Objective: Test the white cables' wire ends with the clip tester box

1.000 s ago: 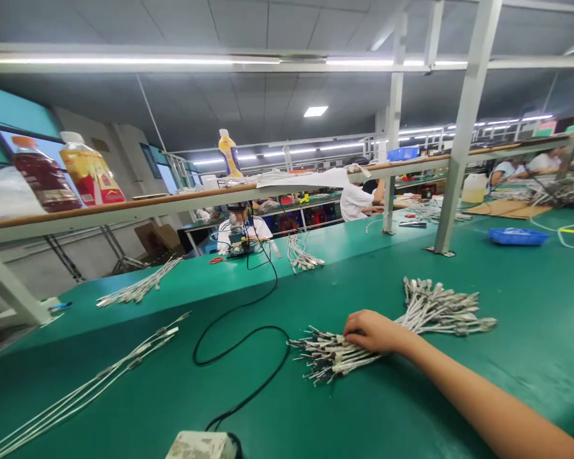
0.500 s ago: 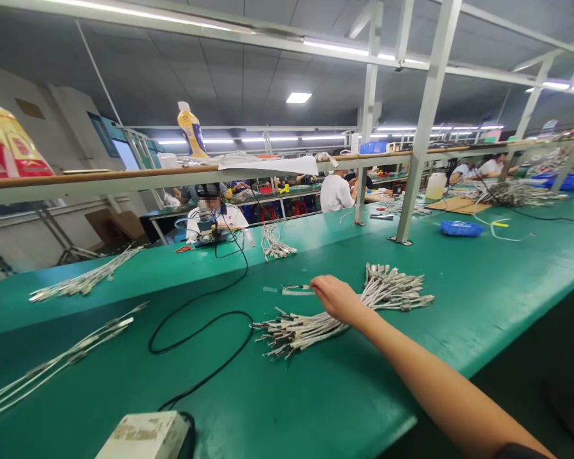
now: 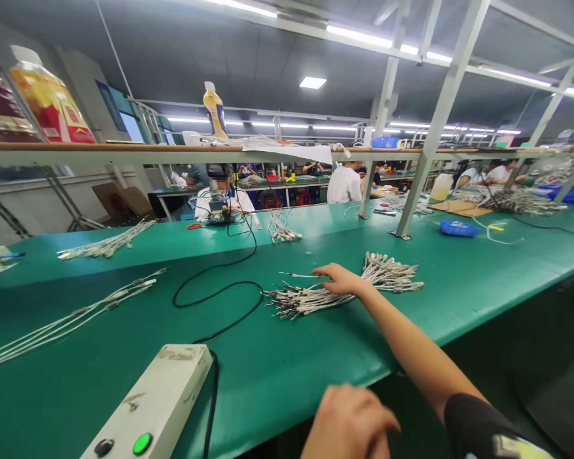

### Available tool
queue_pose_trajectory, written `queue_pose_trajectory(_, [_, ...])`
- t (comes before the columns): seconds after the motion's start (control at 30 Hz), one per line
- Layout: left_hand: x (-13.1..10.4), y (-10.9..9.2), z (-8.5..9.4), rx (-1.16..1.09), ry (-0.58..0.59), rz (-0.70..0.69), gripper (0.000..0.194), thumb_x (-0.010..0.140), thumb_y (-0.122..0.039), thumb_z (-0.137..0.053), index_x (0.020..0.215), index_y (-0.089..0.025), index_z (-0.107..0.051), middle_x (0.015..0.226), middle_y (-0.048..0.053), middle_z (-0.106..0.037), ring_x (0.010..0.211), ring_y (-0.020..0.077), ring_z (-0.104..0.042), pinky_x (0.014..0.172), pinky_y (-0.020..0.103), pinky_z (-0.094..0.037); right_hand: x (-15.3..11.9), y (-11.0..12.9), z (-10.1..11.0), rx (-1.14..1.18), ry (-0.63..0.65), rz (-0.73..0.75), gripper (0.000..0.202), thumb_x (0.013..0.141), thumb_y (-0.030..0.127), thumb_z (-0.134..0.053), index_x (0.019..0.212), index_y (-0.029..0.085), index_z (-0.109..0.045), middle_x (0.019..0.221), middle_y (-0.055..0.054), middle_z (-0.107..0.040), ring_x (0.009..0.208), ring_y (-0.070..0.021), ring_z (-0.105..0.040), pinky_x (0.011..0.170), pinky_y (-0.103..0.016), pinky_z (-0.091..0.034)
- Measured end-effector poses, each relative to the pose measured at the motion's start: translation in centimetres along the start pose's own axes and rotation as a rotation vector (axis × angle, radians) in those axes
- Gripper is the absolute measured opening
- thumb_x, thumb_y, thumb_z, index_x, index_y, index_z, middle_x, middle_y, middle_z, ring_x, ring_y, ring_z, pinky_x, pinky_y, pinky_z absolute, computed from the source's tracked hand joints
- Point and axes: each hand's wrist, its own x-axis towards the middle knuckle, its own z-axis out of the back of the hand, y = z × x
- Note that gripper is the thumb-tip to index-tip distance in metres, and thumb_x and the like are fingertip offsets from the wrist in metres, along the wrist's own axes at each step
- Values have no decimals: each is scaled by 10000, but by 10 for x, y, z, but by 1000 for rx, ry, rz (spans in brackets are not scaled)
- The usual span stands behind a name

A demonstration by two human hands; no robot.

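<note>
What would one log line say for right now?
Right hand: over cable bundle, at single cable, grip unclear | Left hand: blurred, near front edge of green bench | White box: on bench

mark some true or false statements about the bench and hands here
1. A single cable sticks out leftward from the right hand, near the cable bundle. True.
2. Both hands touch the bundle. False: the left hand is apart from it, at the bottom of the view.
3. The pale box has one green button and one black button. True.
4. Everything on the bench lies left of the bundle. False: the blue tray lies to its right.
5. A yellow bottle stands on the raised shelf. True.
</note>
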Motion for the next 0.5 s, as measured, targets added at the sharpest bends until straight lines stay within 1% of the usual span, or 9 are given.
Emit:
queue_pose_trajectory(0.03, [26,7,1,55,-95,1,266,1030,-199,-581,1167,-334,-765,1215,50,-774,1181,256,-689,1099,451,-533,0,-4,1,-28,21,-36,352,1030,405,-687,1306,186,-686,1322,-106,-703,1203,-257,-686,1071,-508,-571])
queue_pose_trajectory(0.07, [52,16,2,229,-274,11,277,1040,-223,-557,1179,-346,-763,1248,35,-773,1191,246,-697,1086,426,-546,0,-9,2,-59,42,-73,336,1033,409,-684,1279,182,-694,1305,-104,-706,1188,-253,-690,1063,-504,-577])
queue_pose_trajectory(0.1, [78,27,5,289,-367,42,282,1044,-235,-549,1217,-308,-758,1353,74,-738,1267,280,-668,1117,464,-527,0,-13,5,-90,61,-111,328,1035,410,-681,1266,177,-695,1289,-101,-709,1163,-246,-697,1043,-493,-589])
queue_pose_trajectory(0.17, [121,50,9,339,-468,87,387,1031,-229,-559,1399,-207,-676,1599,163,-566,1462,371,-531,1219,599,-426,-3,-20,11,-139,99,-182,334,1037,413,-680,1265,169,-688,1261,-96,-711,1110,-234,-710,990,-467,-613])
queue_pose_trajectory(0.2, [138,62,10,361,-497,108,448,1008,-212,-590,1451,-173,-638,1660,190,-494,1509,405,-480,1241,654,-380,-5,-23,14,-154,119,-212,337,1036,414,-681,1266,168,-686,1253,-94,-711,1093,-229,-712,970,-455,-621])
queue_pose_trajectory(0.23, [150,75,9,379,-500,114,478,991,-218,-625,1466,-164,-630,1661,198,-493,1522,412,-470,1261,672,-348,-7,-27,17,-160,139,-236,332,1036,415,-682,1259,169,-687,1247,-93,-712,1080,-225,-713,955,-444,-626])
queue_pose_trajectory(0.3, [162,98,4,409,-478,116,499,992,-284,-652,1465,-127,-632,1617,223,-544,1509,404,-497,1290,663,-314,-13,-35,20,-141,185,-264,323,1030,419,-690,1229,165,-698,1227,-83,-717,1055,-222,-716,925,-421,-634])
queue_pose_trajectory(0.4, [161,122,-8,453,-444,108,540,1040,-384,-585,1506,-113,-602,1642,202,-530,1560,361,-448,1341,603,-247,-19,-45,21,-70,211,-266,328,1016,422,-710,1201,151,-709,1191,-68,-725,1016,-222,-724,883,-397,-641])
queue_pose_trajectory(0.5, [158,131,-15,483,-426,114,579,1065,-441,-524,1558,-138,-560,1686,163,-487,1599,334,-394,1356,576,-218,-19,-51,24,-22,93,-266,313,1016,414,-711,1193,155,-713,1203,-72,-728,1035,-223,-722,907,-408,-637])
